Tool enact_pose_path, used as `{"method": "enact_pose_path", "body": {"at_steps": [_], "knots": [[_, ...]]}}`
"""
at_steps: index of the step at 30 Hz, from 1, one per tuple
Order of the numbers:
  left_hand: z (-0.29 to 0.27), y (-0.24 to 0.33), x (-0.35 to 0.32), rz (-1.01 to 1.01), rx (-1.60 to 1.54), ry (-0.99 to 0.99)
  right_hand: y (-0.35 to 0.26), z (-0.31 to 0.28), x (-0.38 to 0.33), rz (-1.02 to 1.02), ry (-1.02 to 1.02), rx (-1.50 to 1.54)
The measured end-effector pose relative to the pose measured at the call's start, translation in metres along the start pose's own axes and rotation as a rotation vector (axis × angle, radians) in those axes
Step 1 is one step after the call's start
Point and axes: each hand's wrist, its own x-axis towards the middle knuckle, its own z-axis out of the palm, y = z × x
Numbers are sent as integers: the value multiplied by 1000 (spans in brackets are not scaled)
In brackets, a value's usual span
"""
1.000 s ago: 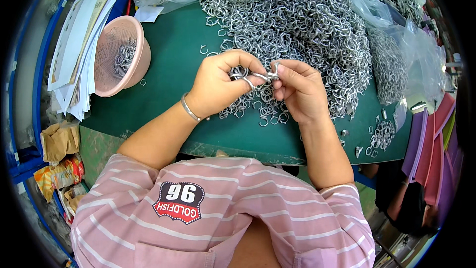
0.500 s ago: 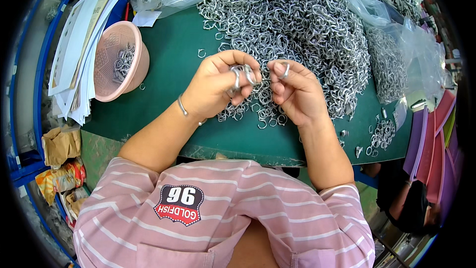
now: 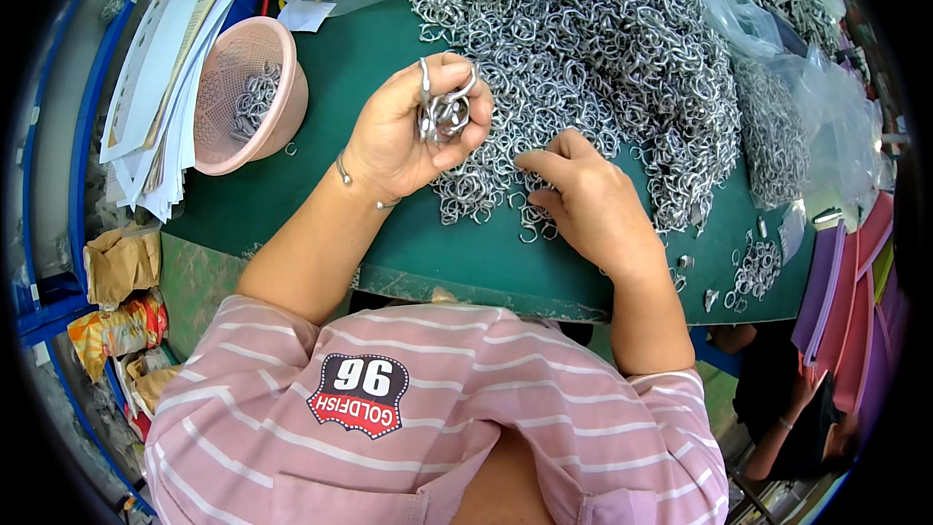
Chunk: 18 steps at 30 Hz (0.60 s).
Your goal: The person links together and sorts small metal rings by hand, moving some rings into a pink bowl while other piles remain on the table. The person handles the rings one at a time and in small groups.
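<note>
My left hand (image 3: 389,141) is raised over the near edge of the pile, palm turned up. Its fingers curl round several silver metal rings (image 3: 447,115), with one ring standing up by the thumb. On the right, my right hand (image 3: 598,204) reaches down to the near edge of a big heap of the same open metal rings (image 3: 573,49). Its thumb and forefinger are apart, close to loose rings, and nothing shows between them. The other fingers are partly hidden behind the forefinger.
The green table (image 3: 321,126) carries a pink plastic basket (image 3: 299,87) with some rings inside, and papers (image 3: 160,87) stand beside it. Clear bags of metal parts (image 3: 773,131) lie right. A small ring cluster (image 3: 753,269) sits near the right edge. Another person's arm (image 3: 777,437) shows lower right.
My hands have drawn apart. The left has turned palm up with its rings, while the right has lowered to the pile; the ring seen at its fingers no longer shows there.
</note>
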Motion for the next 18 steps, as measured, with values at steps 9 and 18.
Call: {"method": "enact_pose_path", "body": {"at_steps": [9, 18], "knots": [[0, -4, 2, 27, 95, 76, 7, -1, 3, 0, 62, -36], [-11, 3, 2, -75, 28, 71, 2, 3, 1, -33, 35, -109]]}}
